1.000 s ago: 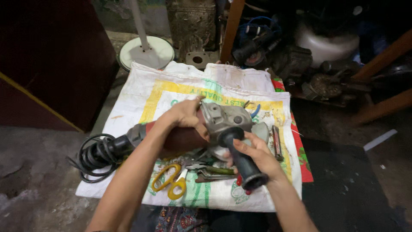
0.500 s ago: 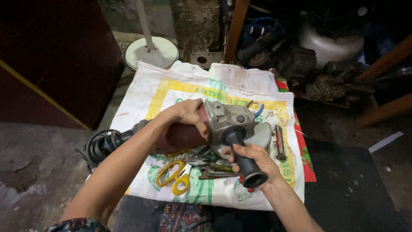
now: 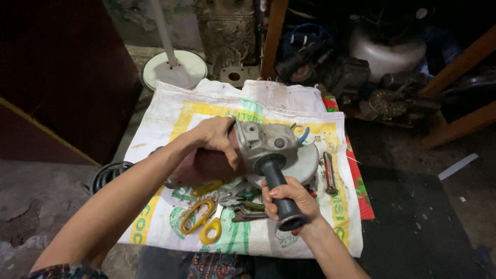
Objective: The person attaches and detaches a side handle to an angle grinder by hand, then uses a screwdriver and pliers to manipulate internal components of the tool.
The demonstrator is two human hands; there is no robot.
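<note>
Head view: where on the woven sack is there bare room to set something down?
The white and yellow woven sack lies bare along its far strip, and at its left edge beside the coiled black cable. It is crowded under the grey angle grinder, around the yellow-handled scissors.

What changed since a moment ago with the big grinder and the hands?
Hardly anything. The left hand still grips the angle grinder body, and the right hand still holds its black side handle. The yellow scissors and the pliers stay on the white sack.
</note>
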